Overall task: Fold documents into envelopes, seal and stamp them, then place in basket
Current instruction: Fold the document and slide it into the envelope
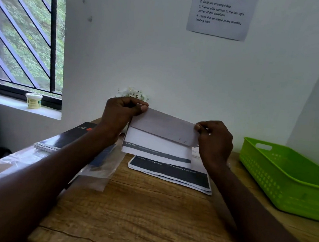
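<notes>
While both arms reach forward over the counter (143, 209), the left hand (120, 114) and right hand (213, 141) each pinch an end of a white envelope (163, 129), flap folded down, held above the printed documents (170, 172). Green basket (288, 181) sits off right.

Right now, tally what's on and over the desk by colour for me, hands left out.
White: 2, the folded document held up by both hands, and the paper stack under it
Green: 1, the basket
Black: 1, the spiral notebook
Clear: 1, the plastic sleeve
Total: 5
</notes>
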Motion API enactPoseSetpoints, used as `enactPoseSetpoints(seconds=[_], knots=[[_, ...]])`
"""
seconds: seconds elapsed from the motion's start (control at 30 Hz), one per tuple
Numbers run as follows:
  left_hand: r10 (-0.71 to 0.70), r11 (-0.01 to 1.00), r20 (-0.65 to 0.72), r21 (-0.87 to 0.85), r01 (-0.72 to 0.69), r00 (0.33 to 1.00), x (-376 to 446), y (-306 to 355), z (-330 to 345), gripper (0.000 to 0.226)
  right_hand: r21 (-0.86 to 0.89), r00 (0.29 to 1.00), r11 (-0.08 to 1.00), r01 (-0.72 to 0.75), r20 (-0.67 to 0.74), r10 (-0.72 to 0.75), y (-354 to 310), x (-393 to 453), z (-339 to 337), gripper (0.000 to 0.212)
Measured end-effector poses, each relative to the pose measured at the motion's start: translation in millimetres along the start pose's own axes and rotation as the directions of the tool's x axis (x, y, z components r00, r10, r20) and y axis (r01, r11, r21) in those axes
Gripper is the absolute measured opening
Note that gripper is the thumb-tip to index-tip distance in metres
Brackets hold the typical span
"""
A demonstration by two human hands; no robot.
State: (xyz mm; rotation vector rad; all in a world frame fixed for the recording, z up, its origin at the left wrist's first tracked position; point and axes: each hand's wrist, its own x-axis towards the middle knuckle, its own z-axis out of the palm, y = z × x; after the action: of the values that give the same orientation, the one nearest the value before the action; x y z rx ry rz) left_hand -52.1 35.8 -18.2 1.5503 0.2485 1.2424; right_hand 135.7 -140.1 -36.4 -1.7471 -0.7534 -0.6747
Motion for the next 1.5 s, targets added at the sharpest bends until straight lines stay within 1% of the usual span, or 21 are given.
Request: enactPoseSetpoints(seconds=[0.1,0.17,0.23,0.3,0.37,0.43,0.5,0.6,0.77,0.8,0.87,0.97,1.0,1.03,1.1,1.13,1.17,1.23,1.33,1.43,1.5], knots=[[-0.060,0.997,-0.028,-0.054,0.059,0.998,2,-2,-3,0.013,-0.013,0.980,0.983,-0.183,-0.081,0.181,0,4,-5,0.013],[-0.089,0.992,-0.040,-0.090,0.085,0.995,3,-1,-4,0.011,-0.028,0.975,0.984,-0.176,-0.143,0.171,-1,5,-7,0.014],[-0.080,0.994,-0.039,-0.081,0.077,0.996,3,1,-4,0.009,-0.047,0.988,0.999,-0.018,-0.155,0.011,-5,4,-8,0.016],[-0.024,0.999,-0.011,-0.036,0.024,1.000,1,2,-2,0.008,-0.072,0.970,0.970,0.233,-0.051,-0.237,-14,-2,-3,0.019],[0.051,0.999,0.052,0.009,-0.052,0.997,0,2,1,0.008,-0.055,0.913,0.913,0.405,0.083,-0.400,-24,-10,3,0.025],[0.118,0.989,0.128,0.071,-0.128,0.985,-3,4,7,0.008,-0.004,0.865,0.876,0.483,0.155,-0.476,-28,-15,9,0.027],[0.158,0.980,0.170,0.092,-0.175,0.973,-6,6,13,0.010,0.044,0.845,0.857,0.514,0.148,-0.514,-30,-16,10,0.021],[0.136,0.988,0.150,0.050,-0.145,0.979,-5,8,12,0.010,0.055,0.853,0.859,0.509,0.099,-0.512,-28,-12,7,0.017],[-0.004,0.997,0.017,-0.079,0.006,1.000,4,10,-3,0.008,0.022,0.914,0.917,0.399,0.065,-0.400,-16,-4,4,0.016],[-0.031,0.994,-0.008,-0.109,0.030,0.999,4,11,-5,0.009,0.056,0.933,0.934,0.354,0.054,-0.356,-13,-3,3,0.014],[-0.083,0.983,-0.050,-0.166,0.073,0.995,4,12,-7,0.013,0.170,0.971,0.959,0.227,0.043,-0.237,-11,-2,1,0.012],[-0.174,0.957,-0.067,-0.247,0.152,0.983,5,11,-13,0.010,0.198,0.999,0.980,-0.001,0.039,-0.007,-6,1,0,0.017],[-0.212,0.940,-0.057,-0.285,0.187,0.976,5,10,-15,0.008,0.249,0.996,0.965,-0.080,0.048,0.070,-4,3,-1,0.018],[-0.247,0.921,-0.043,-0.321,0.221,0.968,6,9,-17,0.005,0.347,0.987,0.924,-0.161,0.082,0.141,-4,5,-2,0.020],[-0.296,0.890,-0.018,-0.368,0.269,0.955,6,7,-18,0.003,0.543,0.937,0.765,-0.347,0.238,0.255,-8,6,-5,0.032],[-0.313,0.881,-0.016,-0.379,0.284,0.950,7,5,-17,0.006,0.587,0.900,0.685,-0.432,0.332,0.282,-11,6,-7,0.042],[-0.325,0.876,-0.022,-0.382,0.293,0.945,7,4,-15,0.011,0.598,0.867,0.634,-0.490,0.410,0.283,-12,6,-7,0.052],[-0.350,0.869,-0.035,-0.386,0.310,0.936,6,1,-12,0.021,0.588,0.834,0.614,-0.527,0.498,0.239,-13,3,-7,0.060],[-0.380,0.857,-0.041,-0.392,0.335,0.924,6,-2,-8,0.023,0.570,0.835,0.658,-0.492,0.523,0.171,-10,-2,-2,0.043],[-0.411,0.841,-0.035,-0.401,0.364,0.911,6,-4,-7,0.005,0.543,0.823,0.667,-0.510,0.533,0.196,-6,-4,2,0.036],[-0.444,0.826,-0.050,-0.411,0.386,0.895,8,-7,-6,0.012,0.539,0.817,0.659,-0.525,0.534,0.215,-6,-4,2,0.032]])
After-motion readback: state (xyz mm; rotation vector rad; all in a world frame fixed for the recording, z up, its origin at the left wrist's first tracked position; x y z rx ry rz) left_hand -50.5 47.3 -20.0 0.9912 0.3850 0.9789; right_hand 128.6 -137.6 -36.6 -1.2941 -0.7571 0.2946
